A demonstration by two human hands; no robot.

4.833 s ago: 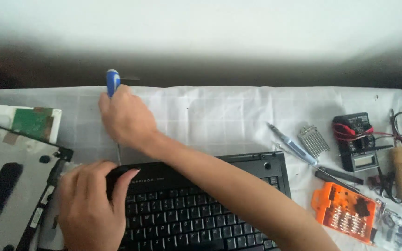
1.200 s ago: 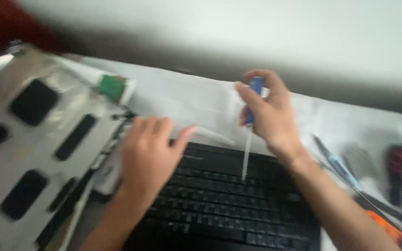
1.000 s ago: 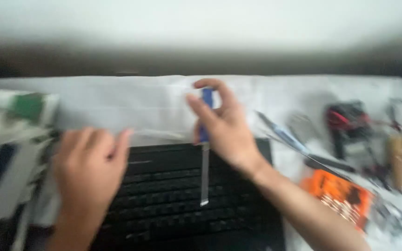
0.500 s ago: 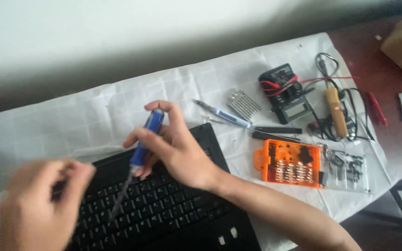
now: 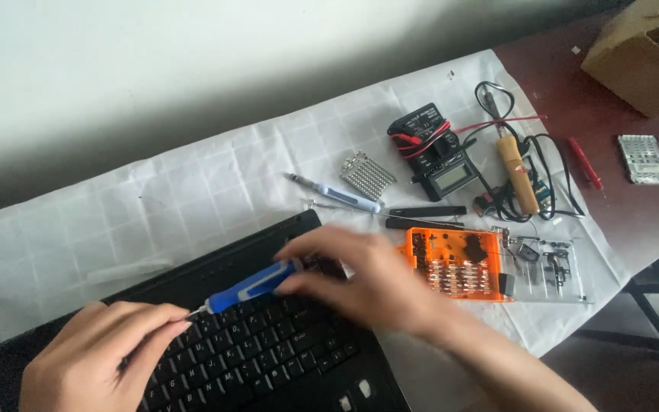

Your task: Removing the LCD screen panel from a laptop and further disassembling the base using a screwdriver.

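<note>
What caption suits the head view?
Right hand holds blue-handled screwdriver over black laptop keyboard; left hand touches its tip.

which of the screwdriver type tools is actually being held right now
The blue-handled screwdriver over the black keyboard: the right hand grips its handle. The slim grey-blue driver lies untouched on the white cloth.

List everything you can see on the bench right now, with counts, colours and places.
laptop keyboard: 1, black, lower left
screwdriver: 1, blue handle, over the keys
cloth: 1, white, covering the table
bit case: 1, orange, right of the keyboard
multimeter: 1, black, red leads, upper right
soldering iron: 1, tan handle, beside the multimeter
pen-shaped tool: 1, pale blue, centre
cardboard box: 1, brown, top right corner
left hand: at the screwdriver tip
right hand: blurred, gripping the screwdriver handle
</note>
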